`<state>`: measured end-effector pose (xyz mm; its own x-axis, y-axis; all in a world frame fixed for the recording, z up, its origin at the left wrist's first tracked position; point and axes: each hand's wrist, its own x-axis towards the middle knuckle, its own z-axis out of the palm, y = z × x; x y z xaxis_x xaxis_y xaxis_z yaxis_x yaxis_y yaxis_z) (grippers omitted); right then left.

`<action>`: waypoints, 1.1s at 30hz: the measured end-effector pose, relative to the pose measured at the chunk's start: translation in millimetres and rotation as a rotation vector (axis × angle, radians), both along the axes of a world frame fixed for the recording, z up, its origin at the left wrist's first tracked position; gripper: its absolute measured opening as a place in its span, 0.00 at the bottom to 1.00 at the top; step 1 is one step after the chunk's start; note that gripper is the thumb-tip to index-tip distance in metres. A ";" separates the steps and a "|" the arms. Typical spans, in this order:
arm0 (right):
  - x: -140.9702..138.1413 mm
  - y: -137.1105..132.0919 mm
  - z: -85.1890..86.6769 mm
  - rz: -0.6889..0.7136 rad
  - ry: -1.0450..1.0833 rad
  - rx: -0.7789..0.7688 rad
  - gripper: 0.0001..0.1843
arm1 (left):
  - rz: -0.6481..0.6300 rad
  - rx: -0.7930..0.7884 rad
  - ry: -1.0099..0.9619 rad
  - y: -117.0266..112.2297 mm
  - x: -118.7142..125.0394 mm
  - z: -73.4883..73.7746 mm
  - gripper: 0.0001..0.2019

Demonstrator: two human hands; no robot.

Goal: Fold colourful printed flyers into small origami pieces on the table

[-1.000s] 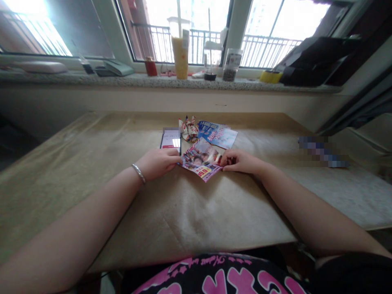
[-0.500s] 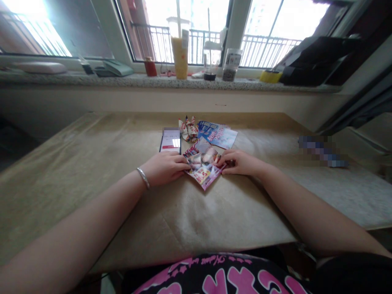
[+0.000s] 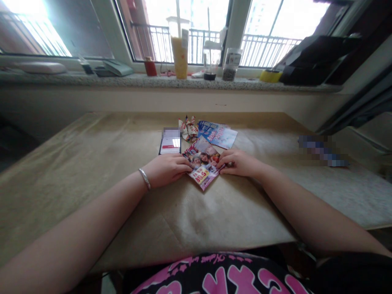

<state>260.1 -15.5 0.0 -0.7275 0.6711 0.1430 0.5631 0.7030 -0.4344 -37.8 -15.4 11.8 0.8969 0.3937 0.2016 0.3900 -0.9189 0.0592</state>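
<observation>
In the head view a colourful printed flyer lies on the table with one corner pointing toward me. My left hand, a silver bangle at its wrist, grips the flyer's left edge between bent fingers. On the opposite edge, my right hand has its thumb and fingers closed at the paper. Just beyond my left hand rests a phone with its screen lit. Behind the flyer are a crumpled or folded paper piece and a fanned stack of blue leaflets.
A pale cloth covers the table. Along the windowsill stand a tall yellow drink cup, a jar, a yellow tape roll and a black bag. A blurred strip-shaped item lies at the right.
The flyer looks flatter, and its printed picture shows with less glare. Both hands keep their hold at its sides, with only slight finger shifts.
</observation>
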 end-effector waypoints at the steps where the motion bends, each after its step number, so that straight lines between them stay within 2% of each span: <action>1: -1.5 -0.3 -0.8 0.005 0.007 0.009 0.11 | 0.004 0.003 0.001 0.0 -0.2 0.0 0.14; 6: -9.3 -4.3 -0.5 0.040 0.007 0.109 0.11 | -0.013 0.031 0.025 -2.2 0.7 -0.3 0.13; 15: -20.5 -14.6 4.5 0.138 -0.096 0.289 0.14 | -0.054 -0.020 -0.030 -4.6 2.5 -1.5 0.14; 20: -26.5 -15.4 -1.1 0.133 -0.098 0.286 0.13 | -0.078 -0.026 -0.041 -6.7 6.1 -2.0 0.14; 25: -28.0 -12.3 -7.7 0.084 0.034 0.258 0.08 | -0.068 -0.019 -0.052 -5.4 5.9 -4.5 0.12; 30: -29.6 -9.6 -13.1 0.035 0.124 0.222 0.07 | -0.016 -0.032 -0.050 -7.1 6.9 -4.3 0.10; 33: -31.5 -10.4 -14.9 -0.011 0.154 0.212 0.07 | 0.043 0.014 -0.023 -11.0 10.2 -2.8 0.10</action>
